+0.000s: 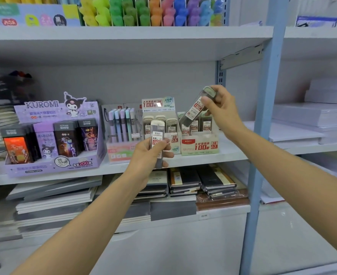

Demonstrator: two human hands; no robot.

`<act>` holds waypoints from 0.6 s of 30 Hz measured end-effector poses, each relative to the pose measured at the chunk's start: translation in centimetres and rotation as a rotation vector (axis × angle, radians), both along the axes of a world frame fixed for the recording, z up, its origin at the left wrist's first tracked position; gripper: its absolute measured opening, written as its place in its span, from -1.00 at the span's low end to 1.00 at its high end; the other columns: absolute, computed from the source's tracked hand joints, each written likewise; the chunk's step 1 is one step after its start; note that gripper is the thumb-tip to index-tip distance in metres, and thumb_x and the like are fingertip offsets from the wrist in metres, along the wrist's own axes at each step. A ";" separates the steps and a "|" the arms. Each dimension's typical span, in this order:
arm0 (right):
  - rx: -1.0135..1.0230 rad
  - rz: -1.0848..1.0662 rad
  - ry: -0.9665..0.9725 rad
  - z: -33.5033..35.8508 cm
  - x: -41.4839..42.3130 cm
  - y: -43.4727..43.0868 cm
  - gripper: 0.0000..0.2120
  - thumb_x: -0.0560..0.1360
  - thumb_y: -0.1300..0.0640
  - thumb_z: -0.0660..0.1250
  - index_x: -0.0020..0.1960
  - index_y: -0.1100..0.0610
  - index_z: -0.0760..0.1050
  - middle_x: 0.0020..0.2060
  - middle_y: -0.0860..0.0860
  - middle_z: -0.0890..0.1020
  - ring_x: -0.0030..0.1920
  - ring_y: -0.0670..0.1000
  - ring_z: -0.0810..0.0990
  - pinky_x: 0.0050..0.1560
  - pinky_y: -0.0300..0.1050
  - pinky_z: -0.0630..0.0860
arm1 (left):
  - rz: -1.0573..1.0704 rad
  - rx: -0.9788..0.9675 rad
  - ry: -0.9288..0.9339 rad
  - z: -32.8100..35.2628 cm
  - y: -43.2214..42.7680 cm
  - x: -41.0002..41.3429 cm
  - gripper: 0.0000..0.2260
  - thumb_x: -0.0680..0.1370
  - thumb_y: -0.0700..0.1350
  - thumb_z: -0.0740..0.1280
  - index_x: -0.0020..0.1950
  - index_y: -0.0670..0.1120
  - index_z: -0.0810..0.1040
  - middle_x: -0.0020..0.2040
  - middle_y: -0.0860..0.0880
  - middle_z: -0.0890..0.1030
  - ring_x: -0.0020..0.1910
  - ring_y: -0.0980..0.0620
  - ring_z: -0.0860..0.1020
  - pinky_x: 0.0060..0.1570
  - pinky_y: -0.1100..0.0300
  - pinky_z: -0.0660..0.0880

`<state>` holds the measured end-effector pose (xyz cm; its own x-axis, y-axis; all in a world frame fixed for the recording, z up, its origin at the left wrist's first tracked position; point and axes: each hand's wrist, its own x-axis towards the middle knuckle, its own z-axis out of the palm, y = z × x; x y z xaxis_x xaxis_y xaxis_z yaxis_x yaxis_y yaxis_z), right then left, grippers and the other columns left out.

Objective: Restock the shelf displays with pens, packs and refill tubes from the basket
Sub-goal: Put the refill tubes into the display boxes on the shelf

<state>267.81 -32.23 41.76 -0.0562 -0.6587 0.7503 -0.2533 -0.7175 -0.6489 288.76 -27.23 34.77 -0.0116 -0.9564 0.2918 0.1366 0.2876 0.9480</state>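
Middle shelf (203, 158): two refill display boxes side by side, 0.5 box (174, 139) left, 0.7 box (200, 145) right. Easy to mis-slot between such alike neighbours, or to topple standing tubes with a tilted entry. Left hand (145, 159) near the shelf edge, fingers wrapped round an upright 0.5 tube (157, 141). Right hand (221, 108) above the 0.7 box, fingertips pinching the cap end of a tilted 0.7 tube (195, 108), with lower end just over that box.
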 end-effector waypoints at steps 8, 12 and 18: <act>-0.096 -0.213 0.356 -1.0 0.5 -2.6 -0.78 0.56 0.12 0.33 0.19 0.08 0.50 0.00 -0.02 0.62 -0.07 -0.07 0.58 -0.04 -0.23 0.52 | 0.046 -0.025 -0.069 -0.3 -0.3 0.7 -0.90 0.54 -0.11 0.38 0.02 -0.08 0.64 -0.25 0.03 0.67 -0.29 0.11 0.62 -0.20 0.17 0.62; -0.075 -0.255 0.428 -1.3 1.0 -3.4 -0.71 0.56 0.12 0.32 0.28 0.09 0.49 0.08 0.02 0.62 -0.03 -0.07 0.56 0.01 -0.24 0.47 | 0.045 -0.004 -0.067 -0.5 -0.4 1.0 -0.90 0.53 -0.13 0.40 0.02 -0.08 0.66 -0.23 0.01 0.70 -0.26 0.10 0.63 -0.11 0.12 0.62; 0.005 -0.201 0.530 -1.7 1.2 -4.0 -0.64 0.59 0.18 0.26 0.37 0.00 0.41 0.05 -0.04 0.58 -0.06 -0.15 0.54 -0.14 -0.43 0.40 | 0.031 -0.014 -0.054 -0.5 -0.4 1.1 -0.91 0.50 -0.18 0.44 -0.02 -0.09 0.68 -0.16 -0.05 0.72 -0.22 0.08 0.64 -0.12 0.19 0.63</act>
<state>269.02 -36.26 40.03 0.2027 -0.6772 0.7073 -0.6767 -0.6190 -0.3987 289.87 -27.67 34.25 0.0018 -0.9523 0.3052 0.0762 0.3044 0.9495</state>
